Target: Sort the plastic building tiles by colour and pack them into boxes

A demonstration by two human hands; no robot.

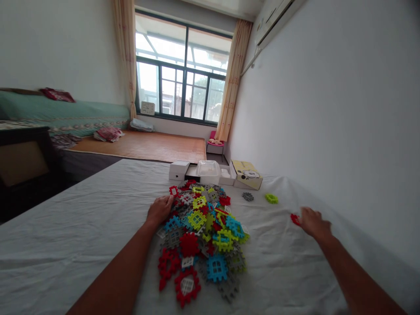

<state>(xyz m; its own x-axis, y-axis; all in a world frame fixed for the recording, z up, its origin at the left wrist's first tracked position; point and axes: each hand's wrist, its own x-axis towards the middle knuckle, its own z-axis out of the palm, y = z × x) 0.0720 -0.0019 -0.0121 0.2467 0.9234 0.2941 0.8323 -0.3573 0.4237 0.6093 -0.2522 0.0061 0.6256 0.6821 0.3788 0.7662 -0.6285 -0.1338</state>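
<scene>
A heap of toothed plastic building tiles [197, 218] in red, blue, lime green and grey lies on the pale sheet, some with white window inserts. At its left edge is my left hand [160, 209], fingers curled together at a small red building tile [173, 191] that stands at the fingertips. My right hand [315, 221], a little smeared by motion, is well off to the right with its fingers closed on a red building tile [295, 219] just over the sheet. A lime green tile [271, 198] and grey tiles [248, 197] lie apart from the heap.
Behind the heap stand a white box [179, 170], a clear plastic container [208, 170] and a yellow carton [246, 174]. The white wall [328, 109] runs along the right. Farther back are a mat-covered bed [157, 146] and a pink chair [215, 139] below the window.
</scene>
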